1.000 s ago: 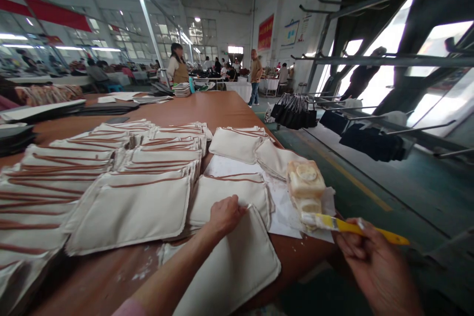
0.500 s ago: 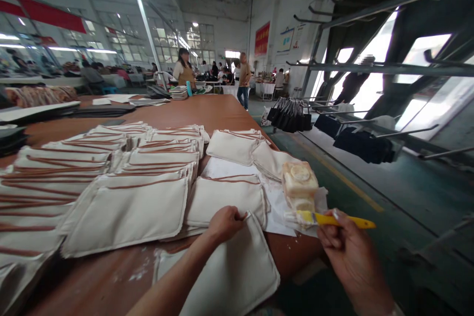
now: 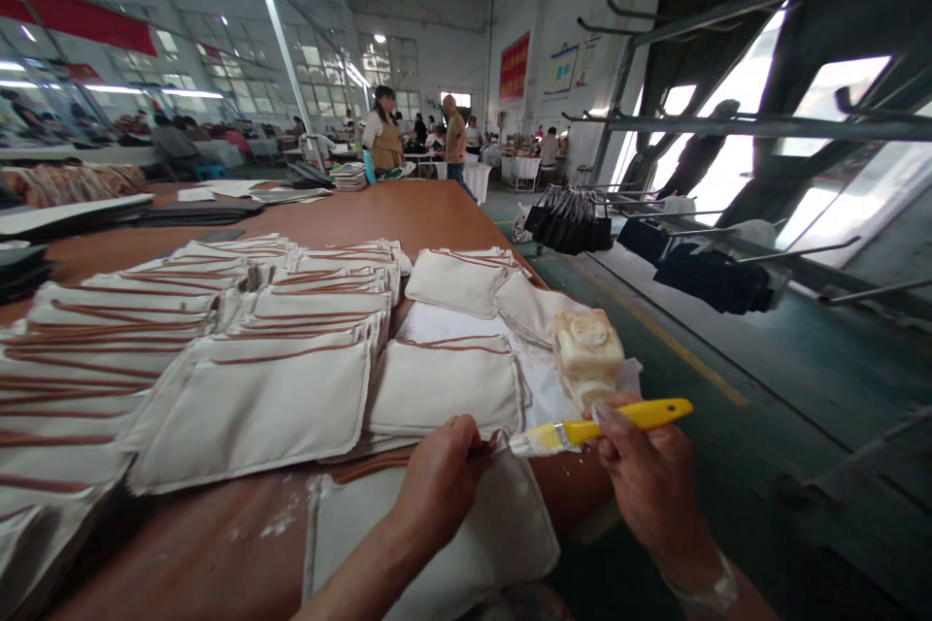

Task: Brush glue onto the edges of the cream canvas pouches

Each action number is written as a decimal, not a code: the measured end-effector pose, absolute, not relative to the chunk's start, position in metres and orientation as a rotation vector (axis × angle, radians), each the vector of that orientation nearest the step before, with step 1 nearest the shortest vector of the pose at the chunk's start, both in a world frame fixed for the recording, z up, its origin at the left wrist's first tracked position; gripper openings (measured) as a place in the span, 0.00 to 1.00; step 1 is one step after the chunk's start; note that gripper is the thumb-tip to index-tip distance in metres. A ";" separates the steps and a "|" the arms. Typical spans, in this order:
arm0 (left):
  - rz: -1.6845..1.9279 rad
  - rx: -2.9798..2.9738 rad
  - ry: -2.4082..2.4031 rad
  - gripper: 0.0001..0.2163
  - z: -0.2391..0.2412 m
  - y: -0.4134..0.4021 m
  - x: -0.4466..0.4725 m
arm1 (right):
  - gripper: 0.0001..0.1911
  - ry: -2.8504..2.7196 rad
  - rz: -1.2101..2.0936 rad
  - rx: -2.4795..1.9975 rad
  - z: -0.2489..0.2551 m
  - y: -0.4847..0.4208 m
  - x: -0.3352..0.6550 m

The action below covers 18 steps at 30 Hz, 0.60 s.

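At the table's near edge, my left hand (image 3: 446, 473) pinches the top right corner of a cream pouch (image 3: 510, 534) with brown trim. My right hand (image 3: 648, 475) grips a yellow-handled paintbrush (image 3: 626, 417), its whitish bristles at that pouch corner, close to my left fingertips. Whether the bristles touch the pouch I cannot tell. Behind the brush stands a squarish, glue-smeared plastic container (image 3: 588, 349) on white paper (image 3: 535, 374). Another cream pouch (image 3: 444, 383) lies on a small pile just beyond my left hand.
Rows of stacked cream pouches (image 3: 254, 408) cover the left of the brown table (image 3: 429, 213). Dark sheets (image 3: 196, 213) lie farther back. Right of the table stands a metal rack (image 3: 728, 128) with black bags (image 3: 568, 221) hanging. Several people stand or sit in the background.
My right hand has brought the brush leftward from beside the container to the pouch corner. My left hand still holds that corner, now turned so its brown trim shows.
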<state>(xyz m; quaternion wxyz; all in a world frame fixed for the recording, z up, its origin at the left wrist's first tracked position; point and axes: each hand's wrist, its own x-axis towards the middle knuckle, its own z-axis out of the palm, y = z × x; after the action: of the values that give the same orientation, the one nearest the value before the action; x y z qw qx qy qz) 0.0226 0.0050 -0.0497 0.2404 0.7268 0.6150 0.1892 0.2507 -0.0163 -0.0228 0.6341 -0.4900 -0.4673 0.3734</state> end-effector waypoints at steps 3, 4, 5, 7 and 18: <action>0.593 1.968 1.646 0.08 -0.048 -0.002 0.024 | 0.19 -1.344 0.636 -1.165 -0.021 -0.012 0.241; 0.604 1.966 1.638 0.08 -0.048 -0.004 0.024 | 0.19 -1.406 0.556 -1.164 -0.020 -0.010 0.238; 0.612 1.959 1.635 0.08 -0.048 -0.006 0.023 | 0.19 -1.447 0.471 -1.163 -0.018 -0.008 0.237; 0.635 1.927 1.641 0.08 -0.048 -0.009 0.023 | 0.18 -1.479 0.324 -1.171 -0.012 -0.007 0.238; 0.699 1.859 1.558 0.06 -0.050 -0.016 0.020 | 0.12 -1.620 0.263 -1.133 -0.016 -0.020 0.240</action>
<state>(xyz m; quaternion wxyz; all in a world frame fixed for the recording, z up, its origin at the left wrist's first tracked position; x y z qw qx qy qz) 0.0196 -0.0164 -0.0503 0.3037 0.7017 0.5880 0.2639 0.2400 -0.0199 -0.0163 0.5426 -0.4773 -0.6823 0.1106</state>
